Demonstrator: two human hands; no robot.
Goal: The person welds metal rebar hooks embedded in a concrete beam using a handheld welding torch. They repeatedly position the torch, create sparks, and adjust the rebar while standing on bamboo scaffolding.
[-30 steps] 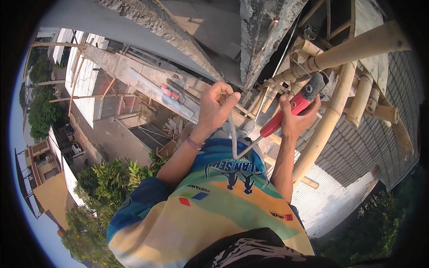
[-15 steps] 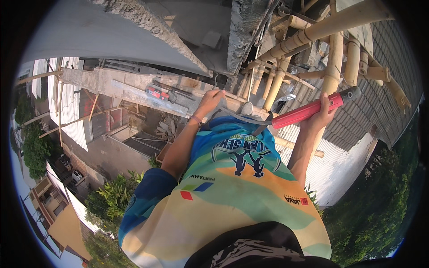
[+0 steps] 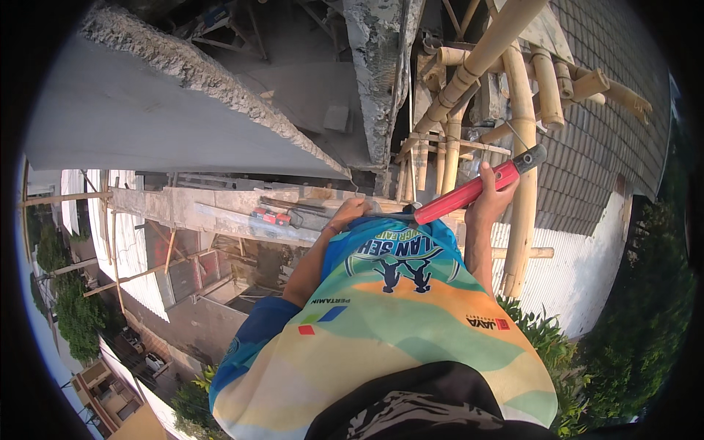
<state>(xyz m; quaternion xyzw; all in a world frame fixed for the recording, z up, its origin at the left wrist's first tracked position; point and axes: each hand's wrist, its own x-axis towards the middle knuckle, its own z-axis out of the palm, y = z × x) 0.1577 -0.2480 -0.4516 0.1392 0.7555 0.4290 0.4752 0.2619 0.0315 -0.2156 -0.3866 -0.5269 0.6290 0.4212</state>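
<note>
Our right hand (image 3: pixel 485 196) is wrapped in a full fist around a long red tool (image 3: pixel 469 192) with a dark end cap, gripping it nearer that cap; the tool slants from the upper right, just in front of an upright bamboo pole (image 3: pixel 522 220), down to the left, where its far end meets the top edge of our shirt (image 3: pixel 389 308); what that end touches we cannot tell. Our left hand (image 3: pixel 348 214) reaches forward with fingers curled down over the edge of a concrete ledge (image 3: pixel 191 209); whether it is clasping something or only resting there we cannot make out. The two hands are near each other, the tool's lower end between them.

On the ledge, to the left of our left hand, lies a small red and dark tool (image 3: pixel 270 216), apart from the fingers; long dark bars lie beside it. Above the ledge a rough-edged concrete slab (image 3: pixel 169 125) slopes across the view; beside it a ragged concrete column (image 3: pixel 378 66) stands. To the right, bamboo scaffolding (image 3: pixel 477 66) crosses in lashed poles against a tiled roof (image 3: pixel 601 147); far below we see green shrubs (image 3: pixel 543 345) and buildings (image 3: pixel 110 389).
</note>
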